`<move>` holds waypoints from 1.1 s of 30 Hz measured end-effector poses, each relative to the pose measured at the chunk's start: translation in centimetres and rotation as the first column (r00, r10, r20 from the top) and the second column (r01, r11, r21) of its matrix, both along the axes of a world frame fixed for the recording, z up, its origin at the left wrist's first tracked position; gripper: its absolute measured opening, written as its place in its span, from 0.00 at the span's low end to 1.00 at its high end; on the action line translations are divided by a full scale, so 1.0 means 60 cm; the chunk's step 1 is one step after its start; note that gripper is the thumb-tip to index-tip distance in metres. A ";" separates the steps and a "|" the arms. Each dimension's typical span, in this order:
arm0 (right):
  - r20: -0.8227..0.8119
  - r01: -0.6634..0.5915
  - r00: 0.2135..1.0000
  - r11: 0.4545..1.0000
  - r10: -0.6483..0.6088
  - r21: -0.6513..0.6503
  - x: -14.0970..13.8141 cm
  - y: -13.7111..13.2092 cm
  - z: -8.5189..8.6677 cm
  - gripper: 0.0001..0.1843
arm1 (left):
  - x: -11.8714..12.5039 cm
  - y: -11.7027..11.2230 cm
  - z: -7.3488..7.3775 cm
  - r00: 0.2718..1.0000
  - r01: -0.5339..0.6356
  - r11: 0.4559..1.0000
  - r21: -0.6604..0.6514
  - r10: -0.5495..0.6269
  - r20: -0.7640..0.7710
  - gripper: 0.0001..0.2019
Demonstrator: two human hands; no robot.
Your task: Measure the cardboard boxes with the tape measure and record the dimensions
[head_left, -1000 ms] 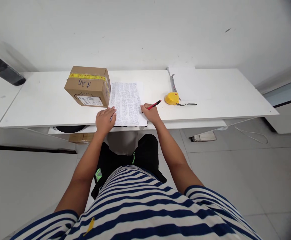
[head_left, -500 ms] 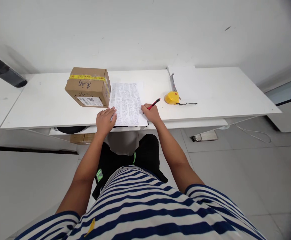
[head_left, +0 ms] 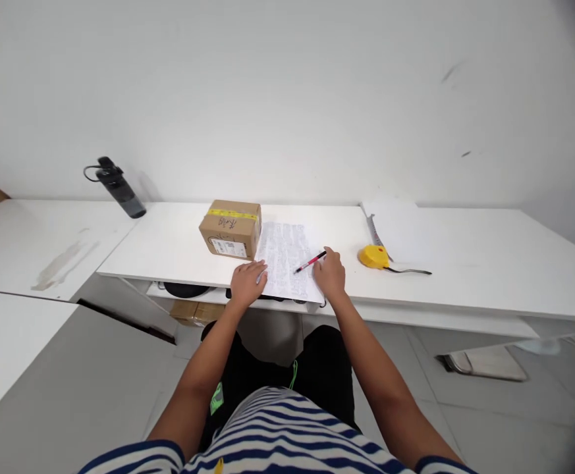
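Note:
My left hand point(head_left: 248, 283) rests flat at the table's front edge, on the lower left corner of a paper sheet point(head_left: 284, 243) covered in dense handwriting. Its fingers are stretched out. A red and black pen point(head_left: 309, 262) lies slantwise over the sheet, its tip toward the lower left. My right hand point(head_left: 330, 273) is at the sheet's right edge, with thumb and index finger apart around the pen's back end; the finger seems to touch it, but no closed grip shows. Just beyond my left hand stands a taped cardboard box point(head_left: 232, 230) with a shipping label.
To the right are a yellow tape measure point(head_left: 373, 257) with its blade partly out and a blank white sheet point(head_left: 400, 230). A dark water bottle point(head_left: 122, 191) stands left by the wall. Beneath the white table point(head_left: 475, 263), a shelf and cardboard boxes point(head_left: 195, 311) show.
The view has tilted up and turned left, bringing the whole bottle into sight. My right hand has gone from a writing grip to fingers apart at the pen's back end, exposing its front part.

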State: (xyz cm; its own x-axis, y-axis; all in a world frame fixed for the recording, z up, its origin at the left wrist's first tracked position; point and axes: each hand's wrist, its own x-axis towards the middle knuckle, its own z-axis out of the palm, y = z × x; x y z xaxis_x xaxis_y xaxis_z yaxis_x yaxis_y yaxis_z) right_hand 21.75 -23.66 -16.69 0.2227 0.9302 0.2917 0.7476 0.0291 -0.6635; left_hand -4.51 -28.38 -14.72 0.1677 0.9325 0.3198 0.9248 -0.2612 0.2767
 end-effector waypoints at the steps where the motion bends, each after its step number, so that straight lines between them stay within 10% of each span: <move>1: 0.026 0.028 0.999 0.999 -0.028 -0.020 -0.003 0.003 -0.005 0.32 | 0.000 -0.002 0.002 1.000 -0.005 1.000 -0.016 0.005 0.003 0.18; 17: 0.060 0.170 0.982 0.978 -0.178 0.120 -0.014 -0.005 0.023 0.23 | -0.002 0.004 0.033 0.998 -0.014 0.999 -0.053 0.010 -0.067 0.21; 23: 0.248 0.226 0.934 0.963 -0.257 0.145 0.059 0.008 0.042 0.30 | -0.008 -0.005 0.034 0.997 -0.024 0.997 -0.069 0.019 -0.076 0.20; 33: 0.294 0.327 0.902 0.945 -0.316 0.014 0.141 0.009 -0.007 0.37 | -0.002 -0.018 0.036 0.999 -0.037 0.982 -0.185 0.041 0.022 0.16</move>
